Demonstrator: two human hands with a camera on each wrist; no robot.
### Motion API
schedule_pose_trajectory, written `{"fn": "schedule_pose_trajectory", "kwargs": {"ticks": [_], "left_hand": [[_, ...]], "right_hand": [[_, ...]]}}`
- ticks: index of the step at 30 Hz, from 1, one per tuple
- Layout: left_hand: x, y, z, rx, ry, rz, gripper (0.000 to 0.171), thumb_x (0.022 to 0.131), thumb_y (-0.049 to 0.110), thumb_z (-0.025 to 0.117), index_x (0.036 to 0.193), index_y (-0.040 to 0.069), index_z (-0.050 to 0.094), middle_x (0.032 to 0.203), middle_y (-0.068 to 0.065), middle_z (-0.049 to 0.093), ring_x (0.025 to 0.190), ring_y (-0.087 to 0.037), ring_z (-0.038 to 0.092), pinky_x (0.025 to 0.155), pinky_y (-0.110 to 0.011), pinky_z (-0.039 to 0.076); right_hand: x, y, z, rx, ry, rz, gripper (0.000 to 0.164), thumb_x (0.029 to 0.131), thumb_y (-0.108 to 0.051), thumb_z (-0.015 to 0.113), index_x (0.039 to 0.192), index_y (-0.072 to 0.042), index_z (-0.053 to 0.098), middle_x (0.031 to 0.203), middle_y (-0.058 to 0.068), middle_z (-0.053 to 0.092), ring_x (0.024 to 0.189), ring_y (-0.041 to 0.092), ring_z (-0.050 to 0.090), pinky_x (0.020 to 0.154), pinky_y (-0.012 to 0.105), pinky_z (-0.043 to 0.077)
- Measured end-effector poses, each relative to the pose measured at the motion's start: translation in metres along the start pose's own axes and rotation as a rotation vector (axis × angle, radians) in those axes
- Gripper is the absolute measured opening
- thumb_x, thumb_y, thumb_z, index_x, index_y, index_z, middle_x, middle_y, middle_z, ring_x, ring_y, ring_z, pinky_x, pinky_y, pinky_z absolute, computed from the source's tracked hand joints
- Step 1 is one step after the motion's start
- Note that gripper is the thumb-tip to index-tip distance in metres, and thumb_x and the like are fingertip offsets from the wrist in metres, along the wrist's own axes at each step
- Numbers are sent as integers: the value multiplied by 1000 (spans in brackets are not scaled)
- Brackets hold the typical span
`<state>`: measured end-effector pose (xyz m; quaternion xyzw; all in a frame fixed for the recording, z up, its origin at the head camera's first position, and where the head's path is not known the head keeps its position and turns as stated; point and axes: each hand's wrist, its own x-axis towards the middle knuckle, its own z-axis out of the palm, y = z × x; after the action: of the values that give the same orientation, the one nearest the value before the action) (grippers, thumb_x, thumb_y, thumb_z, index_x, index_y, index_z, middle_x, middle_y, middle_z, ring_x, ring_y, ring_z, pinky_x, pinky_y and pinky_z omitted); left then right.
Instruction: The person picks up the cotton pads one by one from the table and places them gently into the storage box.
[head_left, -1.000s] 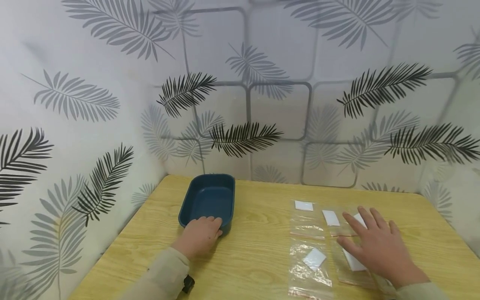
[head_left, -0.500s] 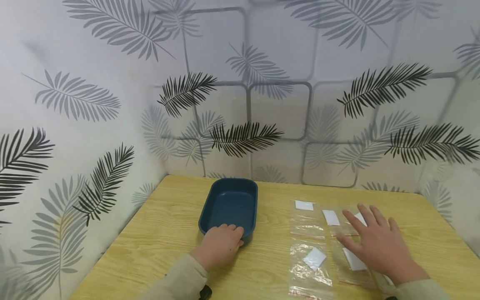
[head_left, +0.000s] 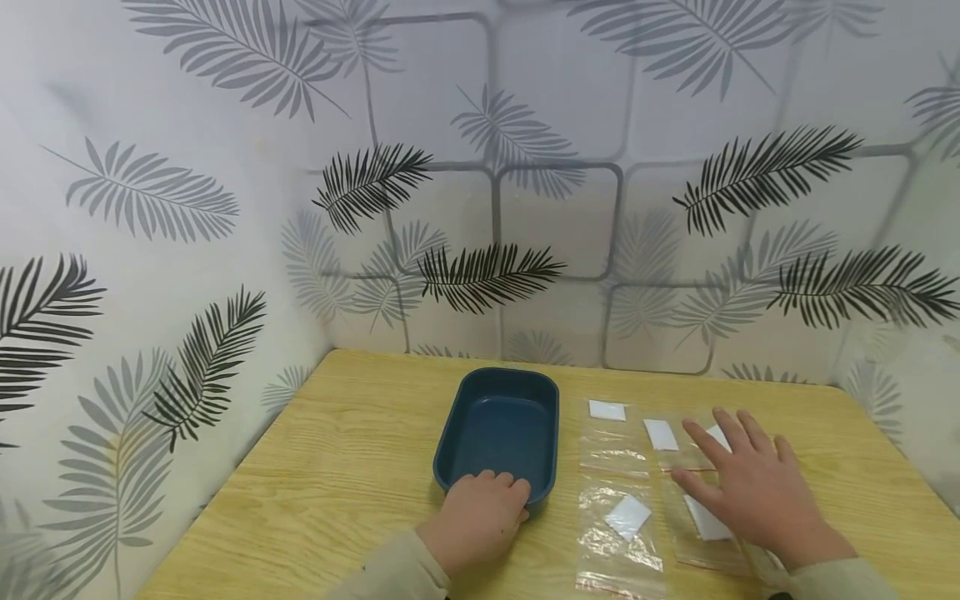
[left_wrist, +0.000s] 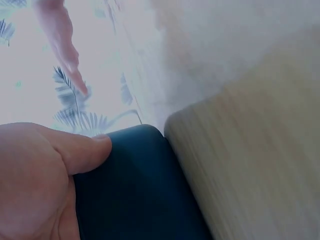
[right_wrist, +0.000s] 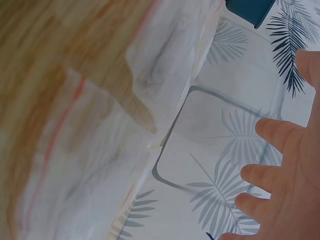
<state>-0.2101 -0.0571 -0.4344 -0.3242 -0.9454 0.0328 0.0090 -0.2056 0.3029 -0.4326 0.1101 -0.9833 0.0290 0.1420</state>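
A dark blue rectangular tray [head_left: 504, 425] with rounded corners lies on the wooden table, left of the plastic bags. My left hand [head_left: 483, 512] grips its near rim, fingers curled over the edge. In the left wrist view the thumb [left_wrist: 90, 152] presses on the outside of the blue wall [left_wrist: 135, 185]. My right hand [head_left: 757, 492] hovers with fingers spread over clear zip bags, partly hiding them. One zip bag [head_left: 618, 558] with a white square [head_left: 628, 517] lies beside it, and the right wrist view shows a bag's red seal line [right_wrist: 57, 135] below the hand.
Another bag with a white slip [head_left: 607, 411] lies behind, and a further white slip [head_left: 661, 435] sits in a bag to its right. The table [head_left: 337, 467] meets a wall covering [head_left: 555, 225] with leaf patterns at the back.
My left hand has slid the blue tray to the right and slightly nearer, up close to the bags. The right hand stays over the bags almost unmoved.
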Motion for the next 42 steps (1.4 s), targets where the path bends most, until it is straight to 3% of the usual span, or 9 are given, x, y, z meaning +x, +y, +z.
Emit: {"fn": "schedule_pose_trajectory", "kwargs": {"ticks": [9,14,17,20,24,27,31,36,42], "left_hand": [[-2,20,-5,-15,21,44,18,105,33,56,100,17,59,86,3,58,75,-14,54,61,-30,46],[-2,15,-11,-137,-33,34,35,104,47,51,114,17,65,99,3,65,86,-15,60,70,-34,50],[1,3,-17,-196,-14,34,50,103,57,46,128,19,65,115,4,67,101,-17,63,81,-35,52],[7,-17,-23,-214,96,0,52,103,55,47,136,17,63,127,0,65,113,-21,60,91,-38,51],[16,-49,-29,-258,233,-139,52,102,43,59,143,11,56,135,-10,58,123,-29,55,97,-45,50],[23,-70,-26,-325,251,-258,59,101,38,63,149,8,48,139,-16,53,126,-33,53,97,-48,49],[30,-89,-15,-493,207,-358,62,101,32,64,151,3,43,131,-17,55,117,-32,58,93,-48,50],[36,-104,0,-770,160,-386,55,101,18,62,149,0,44,102,-8,59,87,-23,60,78,-42,50],[36,-114,15,-1117,147,-372,52,103,15,58,152,5,43,111,-14,58,90,-24,60,74,-39,53]], "right_hand": [[-1,-1,-1,3,3,-8,79,95,-71,49,153,-18,46,155,27,33,141,54,25,99,80,21],[-2,-1,-2,4,3,-11,79,95,-71,49,152,-17,47,155,27,33,140,54,25,98,81,21],[-3,0,-2,6,3,-13,79,95,-71,49,152,-17,47,155,27,33,141,54,25,98,81,21],[-2,0,-3,9,4,-12,79,95,-71,49,152,-17,47,155,27,33,141,54,25,98,81,21],[-2,0,-3,9,9,-12,79,94,-71,50,152,-16,47,155,28,33,141,54,25,99,81,21],[-3,0,-3,8,13,-13,79,94,-71,50,151,-16,48,155,28,34,140,54,25,99,80,21],[-3,-1,-2,7,17,-15,78,94,-70,51,151,-17,48,154,28,35,140,54,26,99,80,21],[-4,0,-1,5,27,-23,77,94,-70,52,151,-17,48,154,27,35,140,54,26,99,80,22],[-2,4,0,-2,32,-24,76,94,-67,56,151,-18,47,154,28,34,139,55,26,98,80,24]]}}
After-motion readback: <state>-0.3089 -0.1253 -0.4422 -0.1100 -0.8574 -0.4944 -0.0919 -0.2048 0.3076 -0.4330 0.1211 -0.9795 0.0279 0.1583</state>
